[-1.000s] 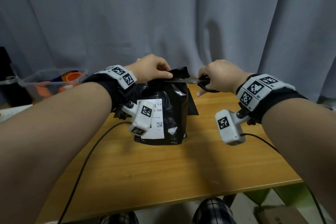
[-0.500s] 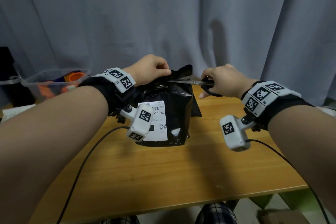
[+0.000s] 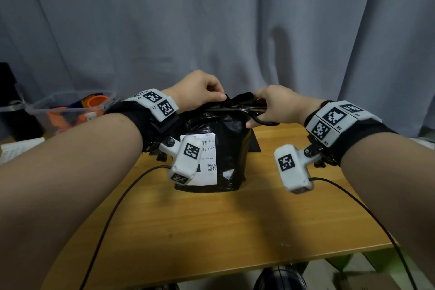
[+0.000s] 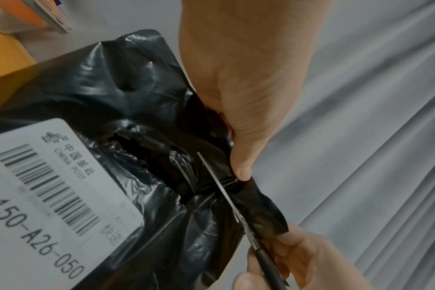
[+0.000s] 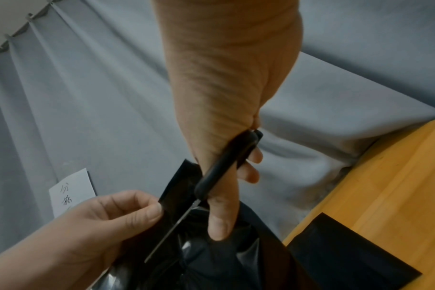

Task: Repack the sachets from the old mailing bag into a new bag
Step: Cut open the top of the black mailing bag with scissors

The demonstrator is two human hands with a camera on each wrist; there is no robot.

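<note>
Two hands work the black mailing bag (image 3: 226,148) on the worktop (image 3: 211,231): left hand (image 3: 197,92) pinches its top, right hand (image 3: 280,106) grips scissors (image 4: 226,194) across it.

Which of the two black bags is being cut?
The upright bag with the white shipping label: left hand pinches its top, scissors in the right hand cross it. The flat black bag lies untouched behind it.
</note>
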